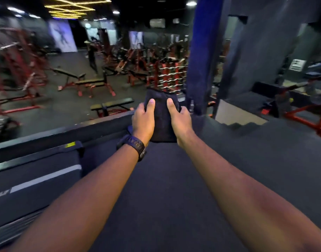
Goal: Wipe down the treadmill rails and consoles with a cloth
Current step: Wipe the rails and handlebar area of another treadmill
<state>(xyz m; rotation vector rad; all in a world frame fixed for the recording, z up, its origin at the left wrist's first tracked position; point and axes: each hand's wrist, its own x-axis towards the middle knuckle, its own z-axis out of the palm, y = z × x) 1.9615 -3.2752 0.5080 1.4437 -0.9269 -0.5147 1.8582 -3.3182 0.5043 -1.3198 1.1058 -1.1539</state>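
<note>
While both my arms reach straight out ahead of me, my left hand (143,120) and my right hand (179,119) grip one dark cloth (162,117) between them, each closed on a side edge with the thumb pressed flat on the near face and the fingers wrapped behind. The cloth hangs upright and bunched, its top edge above my thumbs and its bottom edge level with my wrists, held in the air over the dark floor (174,188) in front of a blue pillar (201,51). I wear one black watch (136,145) on my left wrist. To my left I count one treadmill (37,177), its deck marked by a pale stripe, lying beside a black rail (65,131) that runs across to my left hand. Beyond the rail several red weight benches stand, too blurred to count.
</note>
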